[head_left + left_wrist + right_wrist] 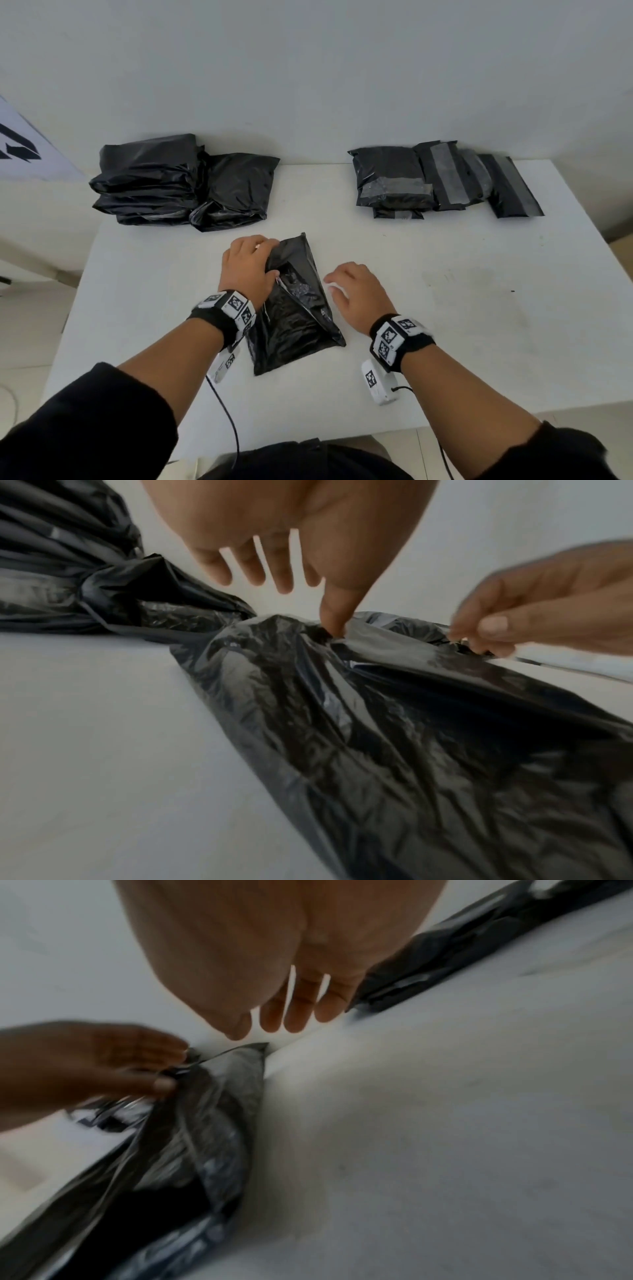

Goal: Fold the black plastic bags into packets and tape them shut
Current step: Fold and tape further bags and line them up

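Left hand [247, 267] grip pinching black bag [294, 318]; right hand [356, 294] loose.

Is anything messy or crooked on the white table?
Nothing is spilled or torn. The black plastic bag under the left hand lies slanted and gaping open, not taped. The taped black packets at back right overlap unevenly.

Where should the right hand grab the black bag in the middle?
Probably the black bag's loose flap edge, coming from its right side. The right hand hovers open there, while the left hand already pinches the flap's left part.
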Demonstrator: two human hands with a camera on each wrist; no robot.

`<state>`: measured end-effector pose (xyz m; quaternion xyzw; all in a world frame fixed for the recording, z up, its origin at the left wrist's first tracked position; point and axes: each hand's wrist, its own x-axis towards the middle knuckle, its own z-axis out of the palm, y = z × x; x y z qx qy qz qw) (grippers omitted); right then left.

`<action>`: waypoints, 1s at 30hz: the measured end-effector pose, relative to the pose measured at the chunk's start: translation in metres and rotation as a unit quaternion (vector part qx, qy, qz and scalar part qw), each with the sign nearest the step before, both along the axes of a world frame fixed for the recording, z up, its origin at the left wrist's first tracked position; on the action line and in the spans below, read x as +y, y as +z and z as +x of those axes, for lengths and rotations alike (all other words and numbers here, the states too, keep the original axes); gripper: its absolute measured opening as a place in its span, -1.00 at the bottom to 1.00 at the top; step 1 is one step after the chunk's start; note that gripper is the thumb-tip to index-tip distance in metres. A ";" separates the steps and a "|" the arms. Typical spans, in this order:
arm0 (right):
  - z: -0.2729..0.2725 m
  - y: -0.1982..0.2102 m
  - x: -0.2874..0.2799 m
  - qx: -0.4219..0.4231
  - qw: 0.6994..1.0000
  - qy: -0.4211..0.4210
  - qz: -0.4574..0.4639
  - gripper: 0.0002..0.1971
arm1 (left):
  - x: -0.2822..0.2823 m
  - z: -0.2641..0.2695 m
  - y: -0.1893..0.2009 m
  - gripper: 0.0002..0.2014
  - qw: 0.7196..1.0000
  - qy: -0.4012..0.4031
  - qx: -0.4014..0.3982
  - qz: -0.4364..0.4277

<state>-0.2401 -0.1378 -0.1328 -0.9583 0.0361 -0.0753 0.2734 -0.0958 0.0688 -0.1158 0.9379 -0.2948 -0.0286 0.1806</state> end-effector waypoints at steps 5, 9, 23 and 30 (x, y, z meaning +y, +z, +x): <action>0.021 -0.002 0.031 -0.006 0.977 0.137 -0.160 -0.69 | 0.019 -0.031 -0.012 -0.63 0.994 -0.103 0.002 -0.023; 0.022 -0.010 0.032 0.127 0.959 0.169 -0.192 -0.40 | 0.053 -0.049 -0.035 -0.11 0.979 -0.156 0.024 0.130; 0.035 0.016 0.021 0.003 0.975 0.132 -0.176 -0.64 | 0.093 -0.051 -0.035 -0.18 0.978 -0.181 0.075 0.076; 0.088 0.017 0.029 0.135 0.955 0.140 -0.221 -0.44 | 0.085 -0.059 -0.043 -0.25 0.984 -0.138 0.074 0.090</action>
